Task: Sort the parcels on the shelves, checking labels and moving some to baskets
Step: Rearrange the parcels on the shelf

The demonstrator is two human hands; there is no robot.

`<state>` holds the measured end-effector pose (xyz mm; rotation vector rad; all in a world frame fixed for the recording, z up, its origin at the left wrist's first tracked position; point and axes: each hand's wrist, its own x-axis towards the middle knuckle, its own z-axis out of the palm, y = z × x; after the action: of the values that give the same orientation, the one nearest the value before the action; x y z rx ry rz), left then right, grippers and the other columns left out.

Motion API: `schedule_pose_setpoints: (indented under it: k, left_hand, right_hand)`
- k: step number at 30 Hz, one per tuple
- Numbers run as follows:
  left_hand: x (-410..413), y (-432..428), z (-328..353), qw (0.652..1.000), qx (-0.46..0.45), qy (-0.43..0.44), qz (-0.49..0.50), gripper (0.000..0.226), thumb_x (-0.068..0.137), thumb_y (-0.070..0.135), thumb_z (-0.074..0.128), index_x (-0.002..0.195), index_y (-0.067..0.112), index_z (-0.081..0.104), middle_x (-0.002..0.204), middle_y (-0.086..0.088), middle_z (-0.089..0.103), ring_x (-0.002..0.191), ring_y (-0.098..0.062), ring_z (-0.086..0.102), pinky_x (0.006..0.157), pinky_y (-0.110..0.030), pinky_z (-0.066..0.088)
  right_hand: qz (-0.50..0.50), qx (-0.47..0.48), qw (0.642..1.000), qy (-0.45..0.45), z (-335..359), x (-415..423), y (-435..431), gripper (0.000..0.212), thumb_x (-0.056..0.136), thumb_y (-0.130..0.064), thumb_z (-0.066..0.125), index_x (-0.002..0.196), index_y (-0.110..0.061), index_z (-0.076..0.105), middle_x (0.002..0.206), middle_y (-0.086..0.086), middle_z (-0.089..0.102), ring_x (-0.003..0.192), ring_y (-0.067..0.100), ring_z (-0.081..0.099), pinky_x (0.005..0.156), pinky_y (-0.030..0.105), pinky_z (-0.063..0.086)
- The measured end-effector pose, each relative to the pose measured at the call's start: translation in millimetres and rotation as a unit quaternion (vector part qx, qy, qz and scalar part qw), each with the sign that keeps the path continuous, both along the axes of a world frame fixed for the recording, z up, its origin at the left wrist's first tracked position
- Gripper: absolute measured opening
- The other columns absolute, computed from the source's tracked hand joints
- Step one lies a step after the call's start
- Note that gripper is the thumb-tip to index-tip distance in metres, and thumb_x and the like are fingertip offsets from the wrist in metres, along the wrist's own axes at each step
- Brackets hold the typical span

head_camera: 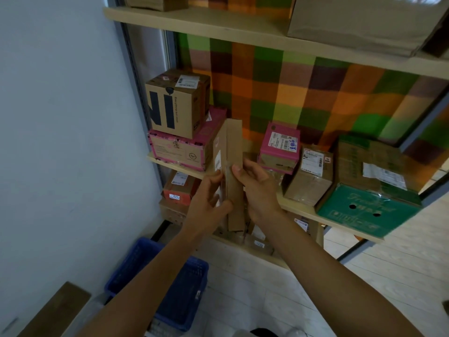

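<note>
A long flat brown cardboard parcel [230,152] stands upright in front of the middle shelf [298,210]. My left hand [206,203] grips its left side, where a white label shows. My right hand [255,186] holds its right side, thumb on the front face. On the shelf sit a brown box with dark letters [175,103] stacked on a pink-taped box [179,152], a small pink parcel [279,147], a brown taped box [311,176] and a green box [369,190]. A blue basket [175,288] stands on the floor under my left forearm.
A white wall [60,142] closes the left side. A checked cloth [303,93] hangs behind the shelf. An upper shelf [218,27] carries brown parcels. More boxes, one orange [179,188], sit on the lower shelf. A pale plank floor [364,276] lies to the right.
</note>
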<state>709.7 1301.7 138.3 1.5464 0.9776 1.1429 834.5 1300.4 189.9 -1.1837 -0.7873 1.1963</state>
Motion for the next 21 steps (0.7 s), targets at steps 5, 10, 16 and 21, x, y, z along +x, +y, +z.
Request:
schedule_pose_setpoints:
  k: [5,10,16,21]
  left_hand:
    - [5.1,-0.3,4.4,0.998,-0.018,-0.055,0.014,0.058,0.08,0.034,0.08,0.127,0.019,0.049,0.128,0.003,0.06,0.119,-0.006,0.06,0.094,-0.026,0.054]
    - [8.7,0.0,17.2,0.992,-0.054,-0.044,0.109,0.048,0.076,0.026,0.081,0.11,0.026,0.046,0.109,0.012,0.06,0.1,-0.004,0.065,0.082,-0.024,0.057]
    - [-8.2,8.8,22.3,0.982,-0.125,-0.059,0.125,0.029,0.094,0.017,0.063,0.116,0.018,0.045,0.108,0.0,0.059,0.102,-0.022,0.064,0.077,-0.035,0.057]
    - [-25.6,10.5,12.9,0.969,-0.179,-0.164,0.042,0.047,0.09,0.029,0.067,0.13,0.014,0.048,0.116,-0.01,0.067,0.095,-0.023,0.072,0.073,-0.037,0.06]
  right_hand:
    - [0.006,0.026,0.999,-0.037,1.7,-3.6,-1.2,0.037,0.093,-0.01,0.065,0.13,-0.01,0.06,0.124,0.007,0.068,0.114,0.02,0.066,0.096,0.037,0.056]
    - [0.039,0.008,0.999,-0.028,-0.1,-5.8,-4.8,0.023,0.103,-0.032,0.048,0.112,-0.029,0.069,0.099,-0.014,0.072,0.09,-0.001,0.067,0.08,0.022,0.055]
    - [-0.043,0.053,0.989,-0.129,-11.2,6.0,2.2,0.023,0.097,-0.019,0.061,0.12,-0.02,0.064,0.115,-0.01,0.066,0.111,0.006,0.062,0.095,0.024,0.051]
    - [-0.008,-0.025,0.998,-0.058,-17.7,37.0,7.1,0.05,0.086,-0.029,0.076,0.132,-0.021,0.058,0.126,0.002,0.066,0.117,0.019,0.063,0.102,0.043,0.051]
